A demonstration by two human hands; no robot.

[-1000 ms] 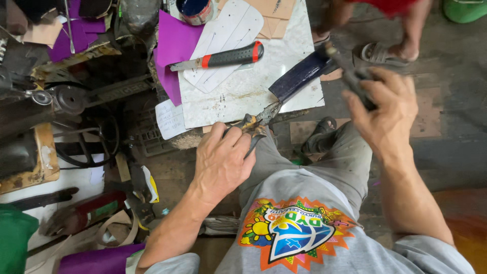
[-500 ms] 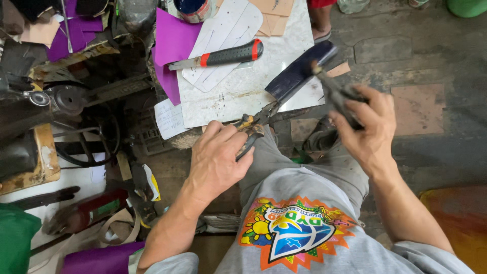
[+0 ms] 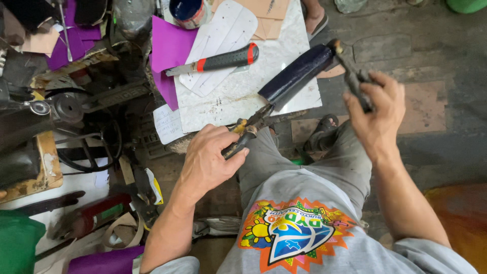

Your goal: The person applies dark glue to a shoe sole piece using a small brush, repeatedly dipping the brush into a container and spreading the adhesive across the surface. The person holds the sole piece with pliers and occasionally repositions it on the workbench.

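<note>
Down on the white slab [image 3: 223, 109] (it serves as the table) lie purple sheets [image 3: 170, 48], pale cut-out patterns [image 3: 225, 30] and a knife [image 3: 218, 62] with a black and red handle. Across the slab's right edge rests a dark blue strap [image 3: 297, 75]. The left hand [image 3: 208, 162] is closed round pliers [image 3: 248, 133], whose nose meets the strap's near end. The right hand [image 3: 378, 114], raised beside the slab, has its grip closed on a dark hammer [image 3: 352, 71], its head touching the strap's far end.
</note>
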